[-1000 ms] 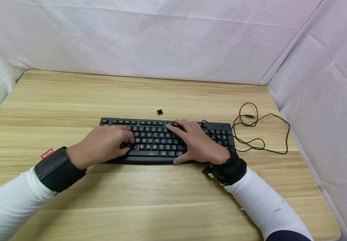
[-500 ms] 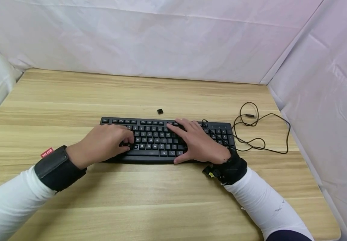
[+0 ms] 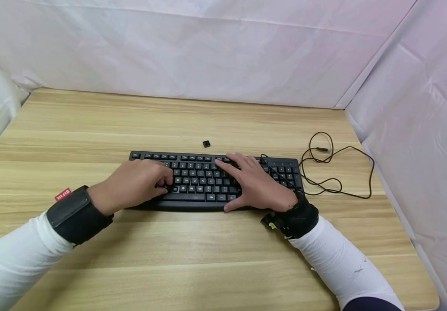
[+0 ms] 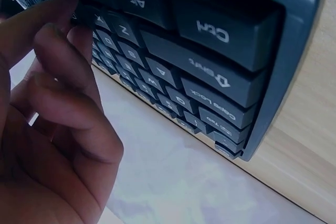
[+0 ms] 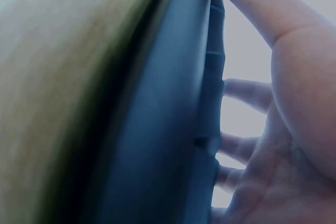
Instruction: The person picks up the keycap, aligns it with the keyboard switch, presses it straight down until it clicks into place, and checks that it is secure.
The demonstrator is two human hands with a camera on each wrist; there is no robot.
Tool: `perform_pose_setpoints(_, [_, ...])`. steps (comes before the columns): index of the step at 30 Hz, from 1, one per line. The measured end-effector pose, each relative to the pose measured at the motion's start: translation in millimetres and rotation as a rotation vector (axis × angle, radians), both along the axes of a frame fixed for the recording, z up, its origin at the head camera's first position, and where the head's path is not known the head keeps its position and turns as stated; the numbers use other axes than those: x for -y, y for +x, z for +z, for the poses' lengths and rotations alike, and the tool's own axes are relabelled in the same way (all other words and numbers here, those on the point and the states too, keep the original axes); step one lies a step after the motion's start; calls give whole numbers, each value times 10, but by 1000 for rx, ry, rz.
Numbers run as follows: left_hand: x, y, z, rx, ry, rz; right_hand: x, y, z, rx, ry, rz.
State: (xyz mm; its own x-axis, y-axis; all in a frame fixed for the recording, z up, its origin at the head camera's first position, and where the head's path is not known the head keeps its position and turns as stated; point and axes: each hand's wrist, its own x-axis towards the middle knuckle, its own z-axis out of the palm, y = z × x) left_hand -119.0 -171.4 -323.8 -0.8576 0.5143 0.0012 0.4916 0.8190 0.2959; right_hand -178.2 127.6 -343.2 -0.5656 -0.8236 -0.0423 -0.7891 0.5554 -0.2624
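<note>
Hands hold position over a black keyboard as work on its keys goes on.

Little has changed over the last second: the left hand (image 3: 130, 188) has slid a shade toward the desk's far edge, its curled fingers (image 4: 68, 77) still bunched at the keys of the lower left rows, though what they pinch, if anything, cannot be told. The right hand (image 3: 252, 181) remains laid flat, fingers straight and spread apart, pressing the keyboard (image 3: 212, 179) down. The keyboard lies at the middle of the desk (image 3: 208, 268), parallel to its near edge. A single loose keycap (image 3: 206, 144) sits just beyond the keyboard's far edge, unmoved, and the cable (image 3: 334, 172) loops toward the desk's right edge. The steadiness suggests the left hand is still working at one key rather than done with it.
</note>
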Motion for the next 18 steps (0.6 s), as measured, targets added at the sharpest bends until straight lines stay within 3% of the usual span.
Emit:
perform_pose_setpoints(6, [-33, -5, -16, 32, 7, 16, -1, 2, -5, 4, 0, -1])
perform_pose_setpoints(18, [-34, 15, 7, 24, 3, 28, -3, -4, -1, 3, -2, 1])
